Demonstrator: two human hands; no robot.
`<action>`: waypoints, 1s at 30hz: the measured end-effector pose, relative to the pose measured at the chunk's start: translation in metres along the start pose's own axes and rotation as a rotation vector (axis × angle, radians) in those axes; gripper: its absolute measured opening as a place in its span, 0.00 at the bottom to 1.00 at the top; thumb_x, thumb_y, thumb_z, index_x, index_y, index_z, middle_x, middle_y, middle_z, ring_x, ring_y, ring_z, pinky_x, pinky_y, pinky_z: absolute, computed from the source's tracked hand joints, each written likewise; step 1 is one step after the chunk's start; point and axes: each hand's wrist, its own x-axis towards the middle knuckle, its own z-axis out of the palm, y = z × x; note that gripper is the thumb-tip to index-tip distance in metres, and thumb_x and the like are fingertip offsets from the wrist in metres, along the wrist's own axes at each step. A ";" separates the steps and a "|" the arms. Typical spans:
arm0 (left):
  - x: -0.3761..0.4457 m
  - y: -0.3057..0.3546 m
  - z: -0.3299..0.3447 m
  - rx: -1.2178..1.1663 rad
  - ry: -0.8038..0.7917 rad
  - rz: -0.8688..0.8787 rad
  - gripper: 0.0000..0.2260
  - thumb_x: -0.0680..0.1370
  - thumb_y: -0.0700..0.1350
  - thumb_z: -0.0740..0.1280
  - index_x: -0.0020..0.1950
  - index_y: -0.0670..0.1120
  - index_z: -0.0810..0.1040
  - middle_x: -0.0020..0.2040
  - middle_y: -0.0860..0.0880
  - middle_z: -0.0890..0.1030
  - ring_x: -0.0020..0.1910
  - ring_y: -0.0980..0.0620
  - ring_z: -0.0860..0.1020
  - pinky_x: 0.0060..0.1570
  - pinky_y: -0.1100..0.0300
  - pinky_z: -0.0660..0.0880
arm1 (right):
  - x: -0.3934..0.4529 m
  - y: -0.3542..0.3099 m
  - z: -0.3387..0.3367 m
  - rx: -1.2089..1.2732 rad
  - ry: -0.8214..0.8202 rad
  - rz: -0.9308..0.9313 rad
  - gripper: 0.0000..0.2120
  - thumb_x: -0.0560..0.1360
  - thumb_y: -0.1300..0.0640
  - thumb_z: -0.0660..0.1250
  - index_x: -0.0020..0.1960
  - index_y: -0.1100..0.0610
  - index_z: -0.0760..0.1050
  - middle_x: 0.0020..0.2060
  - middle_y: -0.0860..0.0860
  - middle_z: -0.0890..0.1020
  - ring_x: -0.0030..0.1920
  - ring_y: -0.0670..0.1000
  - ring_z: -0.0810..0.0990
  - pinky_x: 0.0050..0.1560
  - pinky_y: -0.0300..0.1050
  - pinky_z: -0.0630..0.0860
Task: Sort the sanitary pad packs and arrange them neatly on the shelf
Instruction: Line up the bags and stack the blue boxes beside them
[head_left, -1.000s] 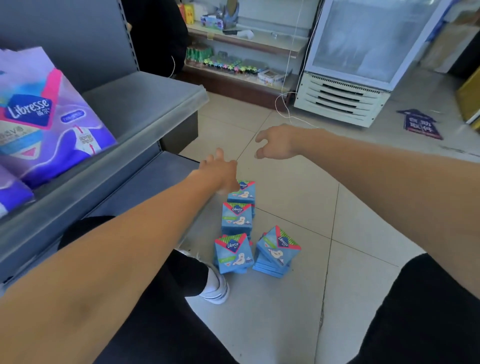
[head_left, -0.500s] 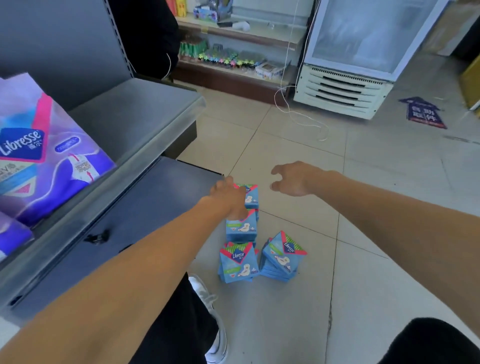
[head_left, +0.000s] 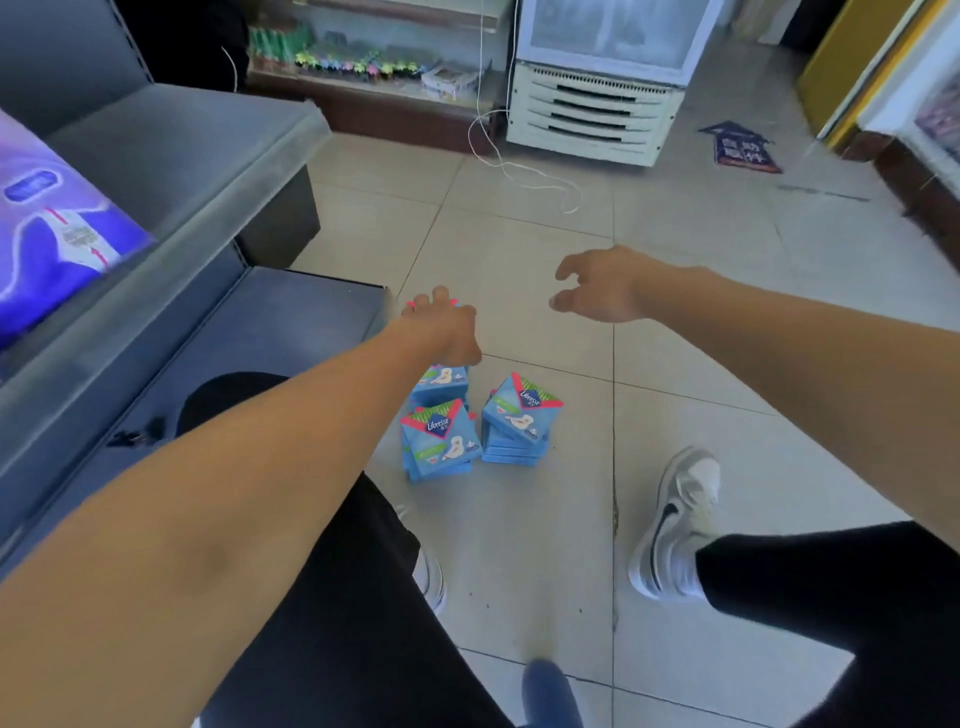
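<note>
Small blue Libresse pad packs stand in stacks on the tiled floor: a front left stack, a front right stack and one behind them, partly under my left wrist. My left hand reaches out over the farthest stack, fingers laid on it; only a pink edge of that pack shows. My right hand hovers to the right above the bare floor, fingers loosely curled, holding nothing. A large purple Libresse pack lies on the grey shelf at left.
A lower grey shelf board juts out just left of the stacks. A white cooler and a loose white cord lie ahead. My shoes stand beside the stacks. A blue floor sticker is at far right.
My left hand has slid forward from the second stack onto the farthest one. My right hand has drifted right and stays empty. The view has tilted down.
</note>
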 end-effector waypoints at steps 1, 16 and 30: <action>0.001 0.001 0.000 0.000 -0.002 -0.002 0.25 0.77 0.50 0.64 0.72 0.47 0.64 0.74 0.39 0.56 0.72 0.35 0.58 0.65 0.45 0.64 | 0.002 0.004 0.000 0.009 0.006 0.006 0.27 0.79 0.41 0.59 0.75 0.50 0.64 0.72 0.53 0.69 0.72 0.58 0.65 0.69 0.52 0.65; 0.031 -0.039 -0.026 -0.080 0.094 -0.142 0.24 0.76 0.51 0.65 0.70 0.48 0.65 0.69 0.40 0.61 0.68 0.37 0.63 0.65 0.44 0.66 | 0.089 -0.033 -0.033 0.024 0.130 -0.230 0.25 0.79 0.43 0.60 0.73 0.51 0.67 0.70 0.53 0.72 0.70 0.57 0.67 0.67 0.50 0.67; 0.031 -0.034 0.085 -0.117 -0.154 -0.219 0.27 0.76 0.54 0.65 0.73 0.50 0.64 0.68 0.42 0.64 0.70 0.38 0.62 0.65 0.46 0.65 | 0.111 -0.032 0.094 -0.022 -0.169 -0.276 0.22 0.79 0.46 0.60 0.71 0.54 0.69 0.68 0.54 0.73 0.67 0.58 0.70 0.65 0.48 0.69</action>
